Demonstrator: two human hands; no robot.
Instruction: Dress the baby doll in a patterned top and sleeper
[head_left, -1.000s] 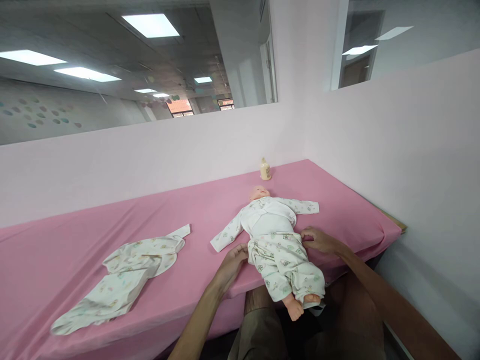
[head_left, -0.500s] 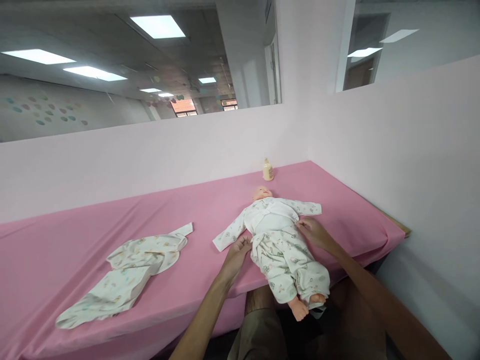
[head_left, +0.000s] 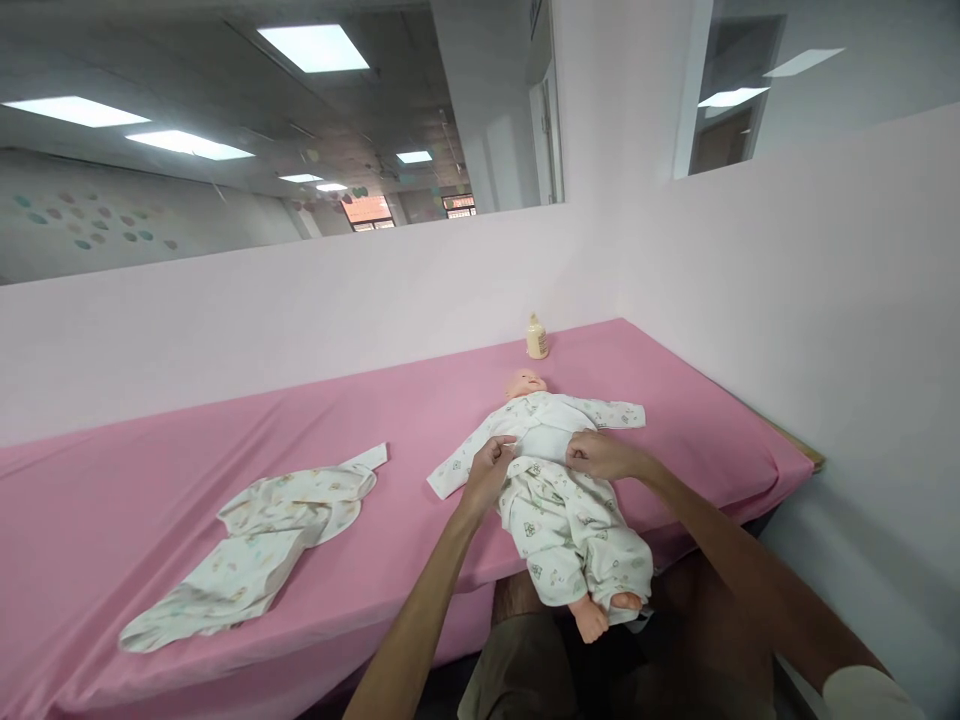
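A baby doll (head_left: 526,382) lies on its back on the pink-covered table, head towards the wall and feet past the front edge. It wears a white printed shirt (head_left: 469,452) with both sleeves spread, and matching printed pants (head_left: 577,530). Between them a plain white patch (head_left: 546,441) shows over the belly. My left hand (head_left: 491,468) pinches clothing at one side of the waist, fingertips just above the waistband. At the waist's other side my right hand (head_left: 600,454) is closed on clothing. Fingers hide which garment edge each hand grips.
A second printed baby garment (head_left: 277,540) lies spread on the pink sheet (head_left: 405,530) to the left. A cream bottle (head_left: 537,338) stands behind the doll's head, close to the wall. White walls (head_left: 847,300) border the back and right.
My left hand has moved up from the pants' side to the belly's edge. My right hand has shifted inward over the waist. The pant legs have shifted slightly left.
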